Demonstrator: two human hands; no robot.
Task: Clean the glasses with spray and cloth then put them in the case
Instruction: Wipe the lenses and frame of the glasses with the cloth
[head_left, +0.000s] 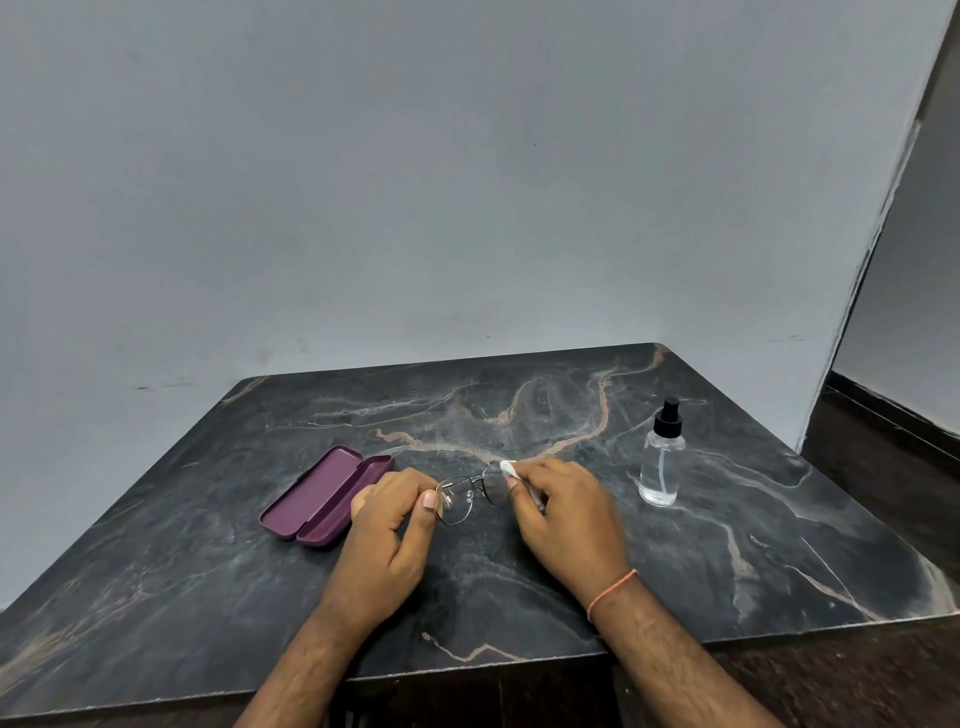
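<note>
— What are the hands doing?

— The left hand (390, 525) pinches one end of the glasses (470, 496) between thumb and fingers, holding them just above the counter (727, 561). The right hand (563, 512) presses a white cloth (511, 469) against the other lens, fingers curled round it.

— And the arms?

— Both forearms reach in from the near edge, wrists low.

— The rest?

— The purple case (324, 496) lies open beside the left hand; the spray bottle (661, 462) stands upright to the right. No writing I can read.
</note>
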